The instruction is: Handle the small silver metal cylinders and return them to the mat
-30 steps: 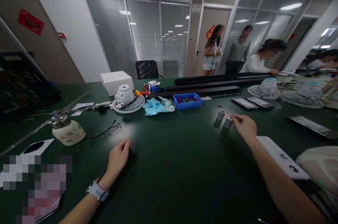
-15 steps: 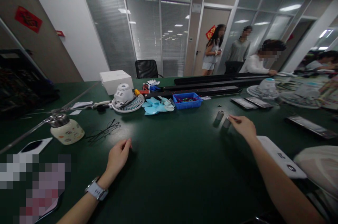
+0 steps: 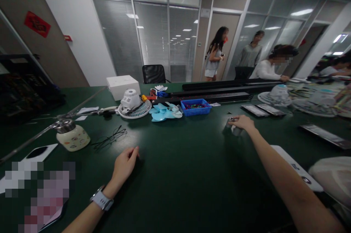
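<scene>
My right hand [image 3: 244, 123] reaches to two small grey metal cylinders on the green table. Its fingertips are pinched at the top of the left cylinder [image 3: 228, 123], which has a small raised nub. The right cylinder [image 3: 236, 131] stands just below the fingers and is partly hidden by them. My left hand [image 3: 126, 162], with a watch on its wrist, rests on the table with fingers curled in and nothing visible in them. Black-framed glasses [image 3: 111, 138] lie beyond it.
A blue bin [image 3: 196, 112] with small coloured parts, light-blue fan blades [image 3: 164, 116] and a white fan [image 3: 131, 101] stand along the middle. A cream jar [image 3: 73, 138] is at left. A white panel [image 3: 285, 160] lies under my right forearm. Other people [image 3: 215, 53] are behind the table.
My right hand has moved left, from the right cylinder over to the left one. The left hand stays put. One standing person behind has turned and shifted left.
</scene>
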Demonstrator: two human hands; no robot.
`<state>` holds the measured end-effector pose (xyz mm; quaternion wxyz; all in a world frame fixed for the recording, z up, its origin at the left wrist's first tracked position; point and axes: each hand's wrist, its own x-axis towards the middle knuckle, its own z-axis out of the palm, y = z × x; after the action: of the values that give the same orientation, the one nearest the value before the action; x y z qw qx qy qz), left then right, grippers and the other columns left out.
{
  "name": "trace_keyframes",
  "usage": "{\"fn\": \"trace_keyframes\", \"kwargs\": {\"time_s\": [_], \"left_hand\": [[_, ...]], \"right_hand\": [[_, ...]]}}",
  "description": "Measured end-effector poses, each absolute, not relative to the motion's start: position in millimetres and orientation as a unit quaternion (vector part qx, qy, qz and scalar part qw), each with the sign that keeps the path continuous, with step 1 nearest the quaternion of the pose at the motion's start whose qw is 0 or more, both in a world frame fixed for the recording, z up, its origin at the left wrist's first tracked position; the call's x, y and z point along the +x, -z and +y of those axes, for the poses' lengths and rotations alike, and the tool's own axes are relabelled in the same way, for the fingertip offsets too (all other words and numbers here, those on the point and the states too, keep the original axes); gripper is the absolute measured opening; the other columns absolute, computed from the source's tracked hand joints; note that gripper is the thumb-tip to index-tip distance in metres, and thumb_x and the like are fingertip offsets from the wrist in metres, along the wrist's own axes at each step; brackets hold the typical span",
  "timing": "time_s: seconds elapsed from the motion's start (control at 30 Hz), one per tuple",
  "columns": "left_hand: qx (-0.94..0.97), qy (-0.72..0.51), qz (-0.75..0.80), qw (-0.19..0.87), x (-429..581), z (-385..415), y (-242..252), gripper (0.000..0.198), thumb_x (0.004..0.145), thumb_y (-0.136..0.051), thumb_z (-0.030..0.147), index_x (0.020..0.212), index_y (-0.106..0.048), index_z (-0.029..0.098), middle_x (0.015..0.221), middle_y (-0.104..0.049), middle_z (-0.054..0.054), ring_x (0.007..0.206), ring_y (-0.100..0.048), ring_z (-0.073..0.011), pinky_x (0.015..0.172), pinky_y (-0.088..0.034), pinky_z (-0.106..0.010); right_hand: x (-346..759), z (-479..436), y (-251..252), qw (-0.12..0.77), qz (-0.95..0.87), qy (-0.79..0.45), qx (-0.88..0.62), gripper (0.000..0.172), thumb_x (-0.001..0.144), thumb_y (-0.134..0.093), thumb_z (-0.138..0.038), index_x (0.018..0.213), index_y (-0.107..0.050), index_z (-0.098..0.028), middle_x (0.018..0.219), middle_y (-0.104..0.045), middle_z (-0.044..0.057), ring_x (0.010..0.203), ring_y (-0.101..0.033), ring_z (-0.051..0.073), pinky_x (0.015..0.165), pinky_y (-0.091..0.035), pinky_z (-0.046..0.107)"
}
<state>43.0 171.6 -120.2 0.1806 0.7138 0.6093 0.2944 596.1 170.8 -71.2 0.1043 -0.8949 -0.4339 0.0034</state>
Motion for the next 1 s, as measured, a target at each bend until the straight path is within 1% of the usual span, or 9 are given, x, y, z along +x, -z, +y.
{"fn": "trace_keyframes", "kwargs": {"time_s": [0.13,0.23,0.3,0.37,0.43,0.47,0.6,0.77,1.0], "left_hand": [[0.719,-0.295,0.605,0.172,43,173,122,0.047,0.087,-0.033,0.052,0.062,-0.057,0.020,0.064,-0.060,0.000,0.062,-0.056,-0.0175,0.059,-0.037,-0.026],[0.722,-0.300,0.600,0.170,42,173,123,0.047,0.087,-0.034,0.051,0.062,-0.057,0.020,0.062,-0.059,0.000,0.062,-0.056,-0.0175,0.059,-0.037,-0.027],[0.727,-0.309,0.589,0.171,43,172,124,0.047,0.088,-0.034,0.051,0.061,-0.057,0.019,0.062,-0.058,0.000,0.061,-0.056,-0.0173,0.059,-0.037,-0.027],[0.735,-0.328,0.567,0.173,45,170,123,0.048,0.090,-0.035,0.050,0.062,-0.058,0.019,0.063,-0.059,-0.001,0.063,-0.056,-0.0170,0.061,-0.038,-0.027],[0.748,-0.352,0.534,0.177,49,164,121,0.045,0.091,-0.038,0.049,0.067,-0.061,0.019,0.068,-0.062,-0.001,0.066,-0.057,-0.0172,0.063,-0.040,-0.028],[0.757,-0.365,0.512,0.179,51,160,119,0.042,0.091,-0.040,0.048,0.071,-0.064,0.020,0.073,-0.064,-0.002,0.070,-0.057,-0.0176,0.065,-0.042,-0.028],[0.792,-0.408,0.421,0.171,62,144,110,0.025,0.089,-0.052,0.040,0.096,-0.068,0.023,0.096,-0.068,-0.005,0.093,-0.058,-0.0202,0.082,-0.046,-0.033],[0.787,-0.423,0.414,0.174,74,137,110,0.025,0.086,-0.058,0.037,0.105,-0.068,0.025,0.110,-0.066,-0.007,0.107,-0.056,-0.0225,0.093,-0.046,-0.041],[0.796,-0.420,0.399,0.178,89,145,106,0.025,0.083,-0.062,0.035,0.105,-0.069,0.025,0.105,-0.071,-0.007,0.111,-0.057,-0.0242,0.096,-0.044,-0.044]], "right_hand": [[585,171,63,0.098,-0.441,-0.026,-0.892,0.047,0.060,-0.072,-0.052,0.098,-0.074,-0.025,0.102,-0.071,0.010,0.096,-0.065,0.032,0.076,-0.050,0.039],[544,169,59,0.110,-0.509,-0.048,-0.853,0.040,0.061,-0.072,-0.049,0.094,-0.073,-0.027,0.093,-0.073,0.005,0.094,-0.066,0.029,0.083,-0.048,0.040],[499,165,61,0.127,-0.586,-0.069,-0.797,0.037,0.064,-0.071,-0.047,0.096,-0.072,-0.028,0.084,-0.074,0.002,0.094,-0.066,0.027,0.094,-0.041,0.045],[446,160,65,0.153,-0.668,-0.101,-0.721,0.038,0.066,-0.070,-0.047,0.099,-0.070,-0.028,0.080,-0.074,-0.001,0.095,-0.065,0.025,0.105,-0.028,0.052],[394,153,71,0.189,-0.732,-0.136,-0.641,0.040,0.067,-0.071,-0.049,0.101,-0.069,-0.029,0.080,-0.073,-0.001,0.094,-0.065,0.023,0.108,-0.018,0.055],[370,149,74,0.208,-0.753,-0.153,-0.605,0.041,0.067,-0.071,-0.050,0.102,-0.069,-0.029,0.082,-0.073,-0.001,0.092,-0.065,0.022,0.108,-0.017,0.055],[304,137,88,0.290,-0.788,-0.185,-0.511,0.038,0.068,-0.072,-0.047,0.101,-0.069,-0.028,0.092,-0.072,-0.001,0.093,-0.064,0.020,0.103,-0.030,0.047],[275,131,106,0.358,-0.774,-0.224,-0.472,0.030,0.073,-0.069,-0.040,0.099,-0.065,-0.024,0.097,-0.069,0.002,0.092,-0.063,0.019,0.086,-0.044,0.036],[271,129,120,0.392,-0.755,-0.227,-0.474,0.028,0.073,-0.069,-0.035,0.098,-0.062,-0.023,0.095,-0.067,0.002,0.091,-0.061,0.019,0.083,-0.045,0.035]]}}
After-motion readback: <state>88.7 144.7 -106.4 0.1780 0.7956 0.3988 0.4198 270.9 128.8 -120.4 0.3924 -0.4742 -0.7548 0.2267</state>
